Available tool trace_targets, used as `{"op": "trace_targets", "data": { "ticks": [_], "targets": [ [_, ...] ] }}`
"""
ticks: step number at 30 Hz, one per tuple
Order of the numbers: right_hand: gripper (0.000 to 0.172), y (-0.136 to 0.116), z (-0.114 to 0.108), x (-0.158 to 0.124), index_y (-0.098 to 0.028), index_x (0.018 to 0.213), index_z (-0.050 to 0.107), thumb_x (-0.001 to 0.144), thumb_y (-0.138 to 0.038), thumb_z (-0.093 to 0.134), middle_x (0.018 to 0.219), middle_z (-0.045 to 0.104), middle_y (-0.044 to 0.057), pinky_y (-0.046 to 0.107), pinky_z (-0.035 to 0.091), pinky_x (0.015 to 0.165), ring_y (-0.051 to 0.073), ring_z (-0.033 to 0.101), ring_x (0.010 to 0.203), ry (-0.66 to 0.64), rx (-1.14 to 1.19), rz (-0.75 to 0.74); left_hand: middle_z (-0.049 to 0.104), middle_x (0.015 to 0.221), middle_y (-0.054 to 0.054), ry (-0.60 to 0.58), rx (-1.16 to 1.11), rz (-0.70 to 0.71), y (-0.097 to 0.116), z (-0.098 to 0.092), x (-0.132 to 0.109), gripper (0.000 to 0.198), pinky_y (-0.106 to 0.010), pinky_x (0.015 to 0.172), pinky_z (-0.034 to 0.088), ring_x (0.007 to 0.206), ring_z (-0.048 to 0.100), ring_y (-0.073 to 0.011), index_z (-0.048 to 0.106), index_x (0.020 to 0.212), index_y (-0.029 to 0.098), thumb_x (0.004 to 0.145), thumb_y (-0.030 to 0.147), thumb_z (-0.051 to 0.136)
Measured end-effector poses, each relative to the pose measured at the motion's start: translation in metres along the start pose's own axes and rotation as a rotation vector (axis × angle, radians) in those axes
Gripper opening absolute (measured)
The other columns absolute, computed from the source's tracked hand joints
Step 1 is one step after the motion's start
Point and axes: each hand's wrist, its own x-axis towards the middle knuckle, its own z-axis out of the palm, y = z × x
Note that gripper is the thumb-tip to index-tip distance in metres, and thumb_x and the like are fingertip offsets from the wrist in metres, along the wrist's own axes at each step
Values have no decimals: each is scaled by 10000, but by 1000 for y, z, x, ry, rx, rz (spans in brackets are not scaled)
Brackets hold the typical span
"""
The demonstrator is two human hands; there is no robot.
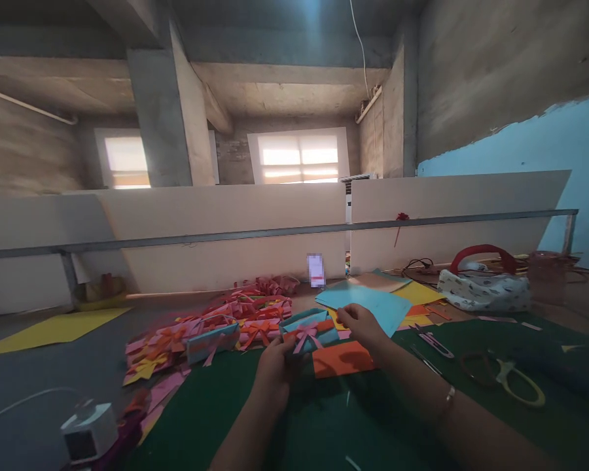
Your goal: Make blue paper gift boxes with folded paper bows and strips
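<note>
- The little blue basket (328,336): smooth, matt paper.
- The orange sheet (341,364): smooth, dull paper.
- The green mat (211,405): matt (what it's made of, I can't tell).
- The bag (481,294): cloth.
- The upper wall (495,65): rough, bare cement.

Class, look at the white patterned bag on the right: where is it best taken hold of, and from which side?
Probably by the top of its red handle, coming from above and the near side. The handle stands up in an arch over the white patterned bag, while a pale board rises behind, making the back the harder approach.
</note>
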Motion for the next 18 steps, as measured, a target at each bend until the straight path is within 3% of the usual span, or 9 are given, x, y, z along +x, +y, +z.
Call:
{"op": "trace_targets", "data": {
  "ticks": [4, 7, 12, 15, 18],
  "targets": [
    [286, -1, 13, -12, -152, 881, 603, 797, -425, 590, 713, 639, 14, 213, 453, 475, 117, 598, 577, -262, 88, 46, 591, 1052, -54, 31, -11, 59, 2, -5, 9, 268, -342, 702, 524, 845, 599, -158, 538, 1088, 157, 857, 291, 534],
    [210, -4, 16, -17, -157, 623, 556, 641, -293, 715, 453, 508, -53, 171, 311, 368, 71, 454, 391, -364, 119, 46, 569, 1119, -68, 101, -29, 131, 6, -9, 15, 312, -386, 760, 513, 917, 589, -185, 517, 1133, 168, 857, 312, 530],
    [346, -16, -10, -9, -208, 533, 377, 700, -413, 600, 400, 283, -105, 198, 160, 354, 44, 228, 349, -254, 255, 3, 561, 1144, -71, 192, -12, 166, 7, -14, 14, 324, -405, 785, 503, 948, 581, -196, 515, 1142, 171, 855, 320, 532],
    [455, -19, -26, -5, -226, 493, 290, 730, -520, 544, 394, 239, -99, 226, 161, 368, 53, 197, 360, -222, 301, -16, 560, 1146, -72, 210, 24, 100, 6, -14, 13, 326, -408, 789, 501, 952, 580, -197, 516, 1142, 170, 855, 323, 532],
    [473, -19, -25, -9, -224, 500, 307, 703, -555, 578, 403, 260, -96, 232, 167, 387, 58, 214, 374, -229, 297, -23, 560, 1148, -72, 192, 55, 67, 17, -21, 12, 325, -411, 793, 500, 956, 579, -199, 517, 1141, 171, 854, 325, 531]
  ]
}}
